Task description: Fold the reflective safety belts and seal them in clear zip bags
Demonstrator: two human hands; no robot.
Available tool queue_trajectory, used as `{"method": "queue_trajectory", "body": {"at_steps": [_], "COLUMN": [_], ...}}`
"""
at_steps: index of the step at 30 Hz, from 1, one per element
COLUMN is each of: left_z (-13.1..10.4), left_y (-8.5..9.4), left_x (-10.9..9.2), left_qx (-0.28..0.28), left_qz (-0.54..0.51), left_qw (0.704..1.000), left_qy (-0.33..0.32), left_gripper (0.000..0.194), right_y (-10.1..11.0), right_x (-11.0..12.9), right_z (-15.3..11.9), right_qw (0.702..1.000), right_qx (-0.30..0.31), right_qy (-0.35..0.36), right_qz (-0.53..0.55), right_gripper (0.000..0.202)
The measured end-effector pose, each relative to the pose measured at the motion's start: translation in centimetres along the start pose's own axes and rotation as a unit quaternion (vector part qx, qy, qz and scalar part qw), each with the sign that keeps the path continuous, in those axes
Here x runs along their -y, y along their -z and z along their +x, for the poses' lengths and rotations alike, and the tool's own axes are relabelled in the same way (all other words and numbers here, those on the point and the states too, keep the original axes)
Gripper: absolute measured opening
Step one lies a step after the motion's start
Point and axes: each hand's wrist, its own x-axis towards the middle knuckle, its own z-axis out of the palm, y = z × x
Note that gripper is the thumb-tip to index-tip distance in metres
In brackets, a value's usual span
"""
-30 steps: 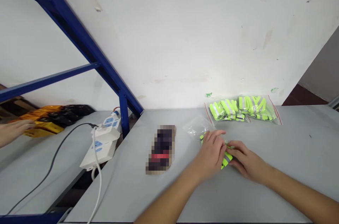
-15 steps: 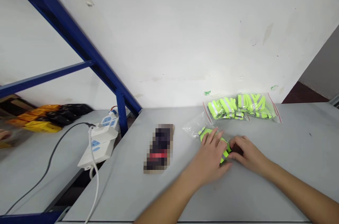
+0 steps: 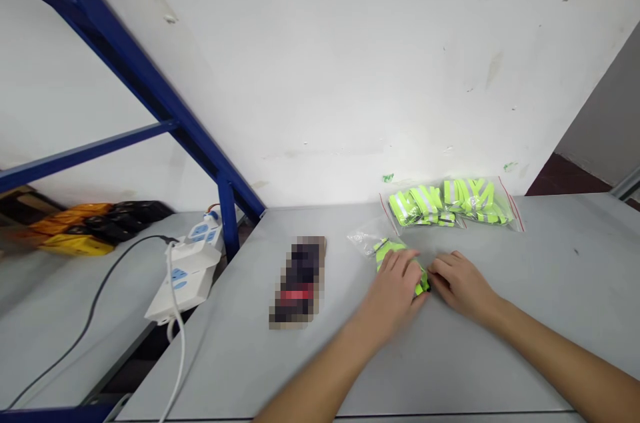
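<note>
A neon yellow-green reflective strap (image 3: pixel 385 247) lies folded in a small bundle on the grey table. My left hand (image 3: pixel 397 283) covers most of it, fingers curled over the folds and pressing it down. At the bundle's right end, by a small dark edge, my right hand (image 3: pixel 460 281) is closed with thumb and fingers pinched together on the strap. Its fingertips partly hide what they hold. Touching the bundle's upper left is a clear plastic bag (image 3: pixel 361 237), crumpled and flat.
Behind the hands, bagged reflective straps (image 3: pixel 423 204) lie against the white wall. A pixelated phone-like object (image 3: pixel 299 283) rests left of my hands. Further left are a blue metal frame (image 3: pixel 229 216), white power strips (image 3: pixel 183 283) with cables, and yellow and black packages (image 3: pixel 115 223).
My left hand has shifted slightly left and curled more over the strap. My right fingers have drawn closer together at its right end. The camera view has moved slightly.
</note>
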Motion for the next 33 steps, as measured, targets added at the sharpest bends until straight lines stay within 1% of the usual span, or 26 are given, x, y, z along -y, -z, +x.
{"method": "queue_trajectory", "body": {"at_steps": [2,4,6,7,9,12,14,15,16,17,18,19,20,22,24,25,27,29,31,33], "left_z": [0.1,0.2,0.3,0.3,0.2,-0.3,-0.5,-0.6,-0.6,-0.5,-0.4,-0.3,-0.1,0.2,0.5,0.6,0.8,0.7,0.4,0.0], "left_y": [-0.7,-1.2,-1.1,-0.8,0.2,2.5,4.1,4.6,5.0,5.1,4.9,4.5,4.0,2.8,1.7,1.4,1.1,1.2,1.4,1.5], "left_x": [-0.1,0.0,0.3,0.5,0.9,1.6,2.1,2.3,2.5,2.7,2.9,3.0,3.2,3.2,2.8,2.4,1.1,-0.3,-1.5,-2.1], "left_qx": [-0.034,-0.071,-0.083,-0.07,-0.014,0.089,0.138,0.142,0.132,0.109,0.08,0.055,0.042,0.047,0.059,0.059,0.054,0.058,0.067,0.062], "left_qz": [0.042,0.075,0.093,0.091,0.062,-0.019,-0.07,-0.087,-0.094,-0.089,-0.072,-0.048,-0.02,0.026,0.058,0.076,0.118,0.151,0.142,0.093], "left_qw": [0.998,0.993,0.989,0.99,0.995,0.995,0.988,0.986,0.986,0.989,0.992,0.995,0.997,0.998,0.996,0.995,0.99,0.983,0.982,0.987], "left_qy": [0.024,0.048,0.075,0.082,0.075,0.034,0.023,0.028,0.037,0.049,0.059,0.063,0.056,0.027,0.013,0.02,0.053,0.087,0.105,0.114], "left_gripper": [0.015,0.014,0.015,0.014,0.015,0.022,0.026,0.026,0.024,0.023,0.025,0.03,0.038,0.056,0.062,0.062,0.064,0.07,0.075,0.074], "right_y": [-0.1,-0.2,-0.3,-0.3,-0.4,-0.2,0.2,0.4,0.6,0.7,0.9,1.0,1.1,1.2,1.3,1.3,1.3,1.4,1.5,1.6], "right_x": [0.7,1.5,1.9,2.0,1.8,0.9,0.1,-0.2,-0.6,-1.0,-1.3,-1.6,-1.9,-2.5,-2.8,-2.8,-2.8,-2.7,-2.5,-2.3], "right_z": [-0.4,-0.8,-1.0,-1.1,-1.1,-1.1,-1.1,-1.1,-1.2,-1.2,-1.2,-1.2,-1.2,-1.2,-1.1,-1.0,-0.9,-0.9,-0.8,-0.8], "right_qw": [0.999,0.998,0.997,0.997,0.997,0.998,0.997,0.997,0.996,0.996,0.994,0.992,0.988,0.976,0.962,0.956,0.947,0.94,0.937,0.944], "right_qx": [-0.012,-0.015,-0.009,-0.005,0.002,0.015,0.022,0.021,0.018,0.012,0.006,0.0,-0.005,-0.014,-0.025,-0.03,-0.04,-0.042,-0.034,-0.009], "right_qy": [0.029,0.061,0.078,0.077,0.06,0.018,-0.018,-0.039,-0.059,-0.079,-0.101,-0.127,-0.155,-0.21,-0.249,-0.26,-0.275,-0.284,-0.28,-0.248], "right_qz": [-0.015,-0.02,-0.025,-0.031,-0.046,-0.062,-0.065,-0.064,-0.059,-0.05,-0.035,-0.015,0.009,0.062,0.111,0.131,0.159,0.181,0.205,0.218], "right_gripper": [0.02,0.019,0.019,0.019,0.019,0.018,0.016,0.014,0.012,0.01,0.008,0.007,0.008,0.01,0.015,0.017,0.022,0.028,0.035,0.04]}}
